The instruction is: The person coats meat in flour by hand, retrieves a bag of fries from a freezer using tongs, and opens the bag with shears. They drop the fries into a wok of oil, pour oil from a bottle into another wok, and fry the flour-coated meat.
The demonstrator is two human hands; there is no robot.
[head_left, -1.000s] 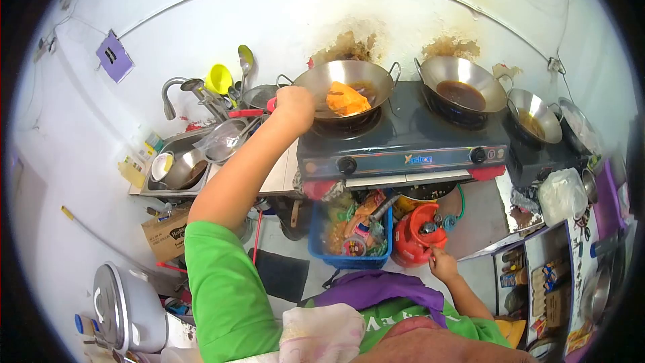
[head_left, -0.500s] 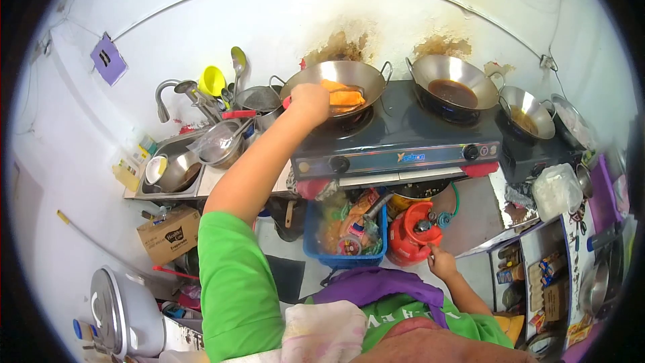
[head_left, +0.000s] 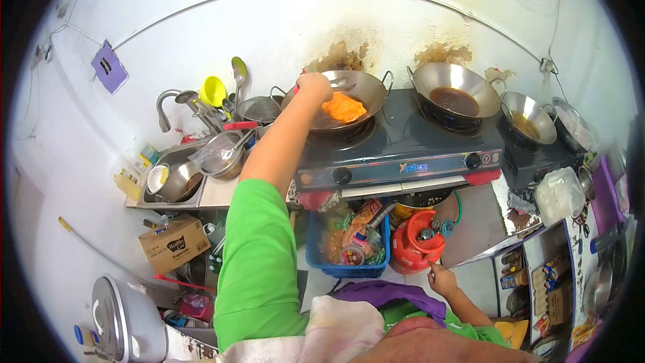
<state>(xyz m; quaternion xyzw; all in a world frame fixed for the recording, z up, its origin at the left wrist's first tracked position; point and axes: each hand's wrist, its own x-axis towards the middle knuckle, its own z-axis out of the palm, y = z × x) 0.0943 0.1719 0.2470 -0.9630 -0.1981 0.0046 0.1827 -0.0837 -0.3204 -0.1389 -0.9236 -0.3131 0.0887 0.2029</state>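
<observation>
My left hand (head_left: 314, 85) is closed around the red handle of a metal utensil (head_left: 344, 85), whose shiny end reaches over the left wok (head_left: 377, 91). Inside that wok lies an orange, flat piece of food (head_left: 345, 108), just beneath the utensil. The handle is mostly covered by my fingers. Lower down, my right hand (head_left: 442, 279) hangs with curled fingers and shows nothing in them. It is nearest to a red gas cylinder (head_left: 411, 255) below the stove, its fingertips beside the cylinder's lower right edge in this view.
The two-burner stove (head_left: 390, 154) carries a second wok (head_left: 454, 99) with brown liquid. Smaller pans (head_left: 527, 117) stand to its right. At left are a sink (head_left: 195, 196), bowls and a strainer (head_left: 259, 109). A blue basket (head_left: 349, 270) of packets sits underneath.
The orange food was lifted and folded at the utensil; now it lies flatter in the wok. My left hand has shifted slightly up, while my right hand stays low by the cylinder.
</observation>
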